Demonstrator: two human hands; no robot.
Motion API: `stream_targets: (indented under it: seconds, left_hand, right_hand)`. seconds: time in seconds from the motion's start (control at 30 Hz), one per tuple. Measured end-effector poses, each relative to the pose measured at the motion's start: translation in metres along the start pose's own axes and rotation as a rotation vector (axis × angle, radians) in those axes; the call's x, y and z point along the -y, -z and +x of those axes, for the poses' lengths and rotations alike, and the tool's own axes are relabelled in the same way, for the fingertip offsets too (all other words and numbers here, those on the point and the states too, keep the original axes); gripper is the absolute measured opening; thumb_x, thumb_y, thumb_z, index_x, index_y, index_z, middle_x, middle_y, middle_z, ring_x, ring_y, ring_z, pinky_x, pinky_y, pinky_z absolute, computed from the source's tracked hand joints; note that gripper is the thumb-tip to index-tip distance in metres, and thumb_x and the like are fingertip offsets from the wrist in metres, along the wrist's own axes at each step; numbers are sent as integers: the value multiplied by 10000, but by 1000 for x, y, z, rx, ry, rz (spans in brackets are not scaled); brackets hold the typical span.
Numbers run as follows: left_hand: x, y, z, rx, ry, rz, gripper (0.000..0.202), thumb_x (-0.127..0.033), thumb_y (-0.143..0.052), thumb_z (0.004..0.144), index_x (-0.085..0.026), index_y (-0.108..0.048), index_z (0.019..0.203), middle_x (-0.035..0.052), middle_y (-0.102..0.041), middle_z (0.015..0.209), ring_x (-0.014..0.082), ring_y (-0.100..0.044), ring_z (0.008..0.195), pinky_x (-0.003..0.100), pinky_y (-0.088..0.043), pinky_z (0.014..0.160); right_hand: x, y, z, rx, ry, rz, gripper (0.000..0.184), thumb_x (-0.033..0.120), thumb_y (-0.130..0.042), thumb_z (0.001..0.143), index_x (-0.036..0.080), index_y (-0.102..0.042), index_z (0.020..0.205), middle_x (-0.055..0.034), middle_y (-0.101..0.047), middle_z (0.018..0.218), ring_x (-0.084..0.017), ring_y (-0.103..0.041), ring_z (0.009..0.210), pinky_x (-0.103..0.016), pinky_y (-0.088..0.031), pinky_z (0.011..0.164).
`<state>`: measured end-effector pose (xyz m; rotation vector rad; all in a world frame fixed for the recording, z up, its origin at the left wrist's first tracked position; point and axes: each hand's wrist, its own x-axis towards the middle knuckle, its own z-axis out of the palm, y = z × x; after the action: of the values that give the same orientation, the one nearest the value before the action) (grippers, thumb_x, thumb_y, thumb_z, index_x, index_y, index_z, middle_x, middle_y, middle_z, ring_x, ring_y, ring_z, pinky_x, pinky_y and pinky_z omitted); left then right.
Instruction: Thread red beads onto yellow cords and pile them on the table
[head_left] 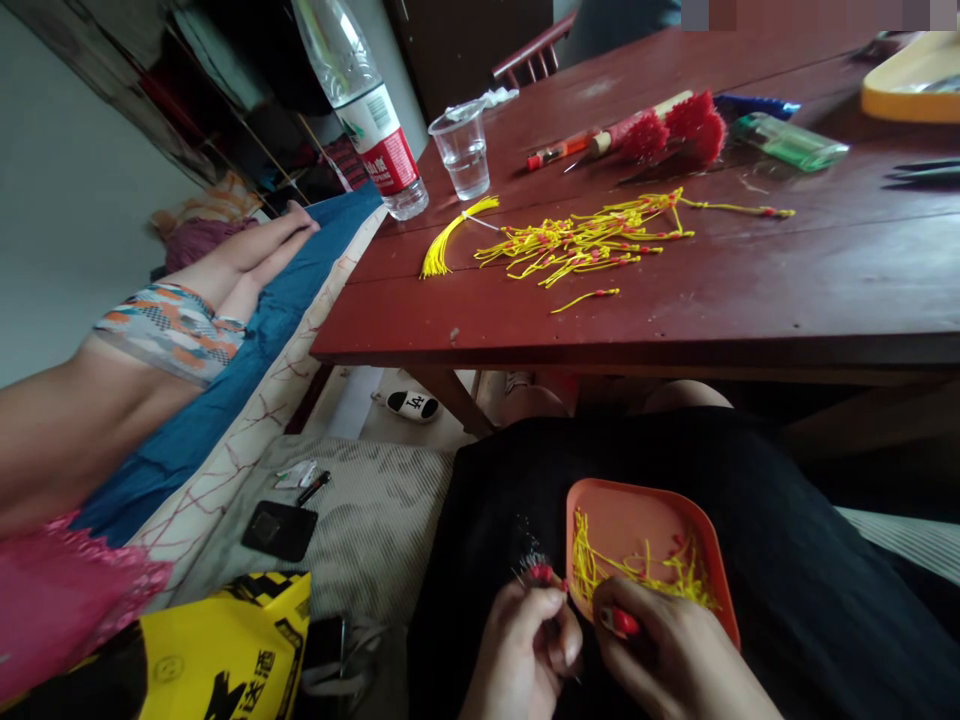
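My left hand (pixel 529 625) is closed, its thumb and fingers pinching a small red piece with fine pale strands (pixel 538 570). What exactly that piece is cannot be made out. Beside it, my right hand (pixel 664 635) is wrapped around a red lighter (pixel 620 622), of which only the end shows. Both hands are over my lap, close together but apart. An orange tray (pixel 637 495) rests on my dark-clothed thighs, partly covered by the right hand. Yellow knotted cords (pixel 592 560) with small red bits lie in it.
On the red table (pixel 720 300) lie yellow cords (pixel 570 245), a yellow tassel (pixel 450 235), red beadwork (pixel 694 130) and a green lighter (pixel 795 142). A water bottle (pixel 379 130) and plastic cup (pixel 463 150) stand there. Left, a person (pixel 150 370) lies on a bed; a phone (pixel 280 530) is nearer.
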<state>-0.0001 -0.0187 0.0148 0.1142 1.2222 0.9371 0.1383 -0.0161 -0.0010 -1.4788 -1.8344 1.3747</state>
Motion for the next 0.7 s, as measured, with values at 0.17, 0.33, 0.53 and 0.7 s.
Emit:
stream_targets:
  seconds: [0.17,0.33,0.53,0.7]
  left_hand:
    - [1,-1,1,-9,5,-30,103,-213,-634,621,-141,-561,615,-52,-464,352,50,-310,362,198,-185,412]
    - [-1,-3,1,23,-4,-25,130,-223,-634,615,-138,-556,554,-47,-461,344,48,-313,347,200,-198,400]
    - [1,-4,1,-2,-15,-19,102,-215,-633,605,-135,-580,572,-46,-467,346,51,-323,347,202,-207,401]
    - [3,-3,2,8,5,-36,123,-222,-628,603,-140,-562,540,-46,-456,344,52,-317,349,204,-185,397]
  right_hand:
    - [-2,1,-2,-103,119,-220,127,178,-392,753,230,-490,692,2,-650,617,-176,-619,528,-263,-430,494]
    - [-3,1,-2,-137,187,-290,142,153,-395,760,225,-492,686,11,-646,599,-167,-620,513,-259,-444,476]
    - [-2,2,-1,-230,237,-366,145,145,-403,745,226,-503,679,11,-644,568,-160,-620,478,-241,-445,456]
    - [2,4,1,-353,313,-464,225,120,-355,761,219,-526,654,4,-645,535,-166,-619,456,-243,-442,451]
